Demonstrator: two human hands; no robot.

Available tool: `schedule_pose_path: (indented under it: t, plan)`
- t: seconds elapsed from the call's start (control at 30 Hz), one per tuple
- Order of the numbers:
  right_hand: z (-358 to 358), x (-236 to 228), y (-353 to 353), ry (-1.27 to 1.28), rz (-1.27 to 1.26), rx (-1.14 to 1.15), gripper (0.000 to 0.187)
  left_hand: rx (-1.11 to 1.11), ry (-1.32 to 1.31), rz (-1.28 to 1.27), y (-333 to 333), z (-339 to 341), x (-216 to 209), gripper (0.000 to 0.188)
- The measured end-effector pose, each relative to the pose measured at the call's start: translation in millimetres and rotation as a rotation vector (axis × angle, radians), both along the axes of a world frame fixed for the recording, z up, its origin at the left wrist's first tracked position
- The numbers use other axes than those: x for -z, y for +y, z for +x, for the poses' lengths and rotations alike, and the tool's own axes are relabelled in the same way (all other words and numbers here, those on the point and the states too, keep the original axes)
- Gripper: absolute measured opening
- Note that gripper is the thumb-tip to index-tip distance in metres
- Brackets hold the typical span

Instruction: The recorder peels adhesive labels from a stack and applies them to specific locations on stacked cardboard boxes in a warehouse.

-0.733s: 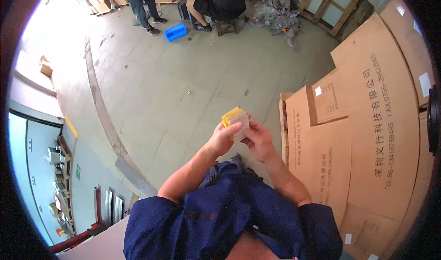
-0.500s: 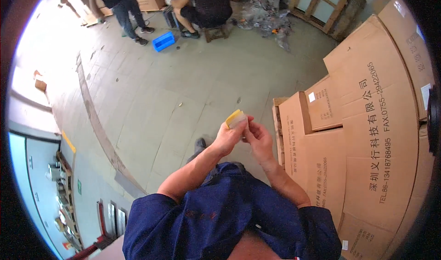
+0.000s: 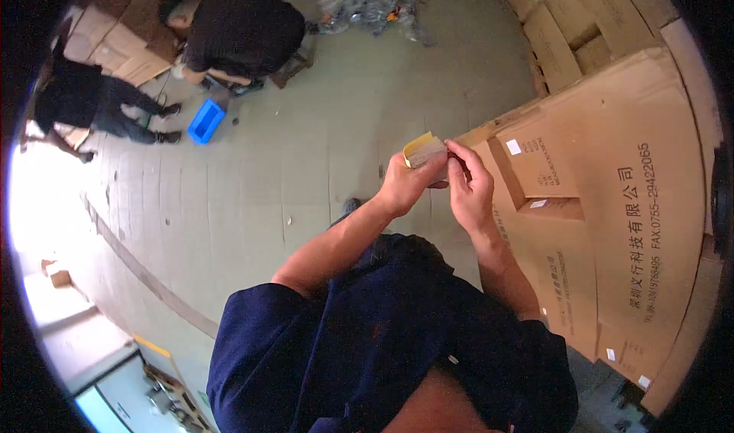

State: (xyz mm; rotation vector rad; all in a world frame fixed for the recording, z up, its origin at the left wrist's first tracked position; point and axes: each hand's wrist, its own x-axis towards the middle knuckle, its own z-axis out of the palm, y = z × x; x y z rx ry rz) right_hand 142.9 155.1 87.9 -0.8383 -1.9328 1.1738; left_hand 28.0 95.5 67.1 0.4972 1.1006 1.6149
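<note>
A small thick stack of pale paper slips with a yellow backing (image 3: 423, 149) is in my left hand (image 3: 404, 182). The left thumb lies across the pale face, and the fingers wrap behind it. My right hand (image 3: 471, 188) is at the stack's right edge, its fingers curled in and the thumb and forefinger closed on that edge. Its fingertips partly cover that side of the slips. Both hands are held in front of my body, beside large cardboard boxes (image 3: 612, 227) on the right.
A cardboard box with an open recess (image 3: 527, 200) stands just right of my hands. One person in dark clothes (image 3: 241, 32) sits on a stool at the far left, another (image 3: 99, 100) stands nearby. A blue bin (image 3: 206, 121) sits on the floor by them. Clear plastic wrap (image 3: 367, 5) is heaped beyond.
My view has turned to the right, so the boxes lie closer to my hands and the people have shifted left. The stack stays in my left hand, its pale slips showing more now.
</note>
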Motion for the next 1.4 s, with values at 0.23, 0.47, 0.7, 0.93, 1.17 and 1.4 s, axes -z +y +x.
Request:
schedule_pose_path:
  t: [0.23,0.47,0.7,0.93,1.17,1.4]
  plan:
    - [-66.9,-2.4,58.9,-0.007,-0.08,0.178,0.025,0.1,-0.093,-0.074,82.2,-70.5,-2.9,0.019]
    - [-105.8,28.7,154.1,0.035,0.004,0.297,0.024,0.144,0.362,-0.071,187.8,-110.8,-1.1,0.02]
    - [-140.4,30.4,273.5,0.223,-0.169,0.338,0.025,0.094,0.299,-0.055,315.9,-135.2,7.1,0.016]
    - [-144.7,20.1,386.4,0.078,-0.028,0.583,0.026,0.244,0.259,0.051,453.2,-133.1,-3.0,0.013]
    - [-164.5,26.1,515.8,0.173,-0.139,0.857,0.025,0.499,0.359,0.171,612.6,-146.6,30.2,0.015]
    - [-188.3,9.6,617.4,-0.009,-0.069,1.154,0.024,0.771,0.393,0.218,741.7,-156.2,8.4,0.017]
